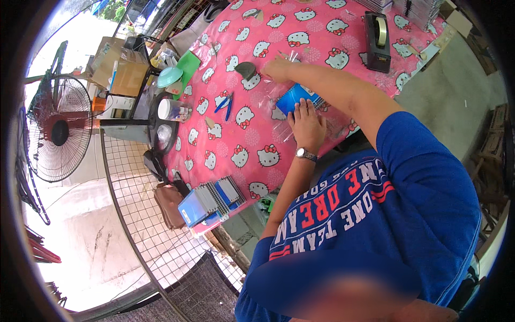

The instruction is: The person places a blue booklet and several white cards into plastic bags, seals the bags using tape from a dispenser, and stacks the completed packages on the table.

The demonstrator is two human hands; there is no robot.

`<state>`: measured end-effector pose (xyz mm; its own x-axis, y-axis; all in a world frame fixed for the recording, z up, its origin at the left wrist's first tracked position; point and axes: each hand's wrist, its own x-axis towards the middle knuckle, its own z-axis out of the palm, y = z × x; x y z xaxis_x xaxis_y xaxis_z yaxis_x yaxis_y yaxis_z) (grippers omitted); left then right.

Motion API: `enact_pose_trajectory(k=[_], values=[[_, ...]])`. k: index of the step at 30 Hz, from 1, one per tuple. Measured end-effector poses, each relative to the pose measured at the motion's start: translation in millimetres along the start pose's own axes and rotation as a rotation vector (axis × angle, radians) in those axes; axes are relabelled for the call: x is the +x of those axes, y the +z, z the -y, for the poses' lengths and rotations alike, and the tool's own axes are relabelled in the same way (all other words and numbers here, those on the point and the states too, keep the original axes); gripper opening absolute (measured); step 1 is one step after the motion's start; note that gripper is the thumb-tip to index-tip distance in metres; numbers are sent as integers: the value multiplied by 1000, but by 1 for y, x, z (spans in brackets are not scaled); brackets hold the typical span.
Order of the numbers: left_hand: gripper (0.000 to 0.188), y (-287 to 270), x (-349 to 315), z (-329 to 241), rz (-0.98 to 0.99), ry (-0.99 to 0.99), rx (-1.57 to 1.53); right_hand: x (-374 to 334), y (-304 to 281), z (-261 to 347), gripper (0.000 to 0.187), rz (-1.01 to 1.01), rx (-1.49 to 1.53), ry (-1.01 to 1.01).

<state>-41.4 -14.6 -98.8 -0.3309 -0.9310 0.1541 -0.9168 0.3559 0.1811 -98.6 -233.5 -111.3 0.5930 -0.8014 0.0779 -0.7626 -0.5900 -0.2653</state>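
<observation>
Blue notebook (pixel 291 100) on the pink worktop (pixel 228 172), beneath the left hand (pixel 309 126), whose fingers, extended and slightly parted, rest on its near edge without gripping. The right hand (pixel 276 71) lies just beyond, beside clear plastic (pixel 265 92); its grip cannot be told. The right forearm (pixel 346 91) partly hides the notebook. Left: pliers (pixel 229 104); far right: tape dispenser (pixel 377 53).

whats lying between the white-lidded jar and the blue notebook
In the head view, blue-handled pliers lie on the pink tablecloth between the jar and the notebook, with clear plastic nearer the notebook.
</observation>
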Motion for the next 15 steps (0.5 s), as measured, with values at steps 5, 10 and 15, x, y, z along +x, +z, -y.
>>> enact_pose_trajectory(k=[5,10,15], values=[[50,-3,6,3,-50,72,-60,-3,0,-17,17,-94,154,7],[34,1,16,36,-103,53,-202,-22,-37,9,8,22,97,-110],[34,10,23,58,-223,-90,-507,-99,-60,36,13,77,-61,-143]])
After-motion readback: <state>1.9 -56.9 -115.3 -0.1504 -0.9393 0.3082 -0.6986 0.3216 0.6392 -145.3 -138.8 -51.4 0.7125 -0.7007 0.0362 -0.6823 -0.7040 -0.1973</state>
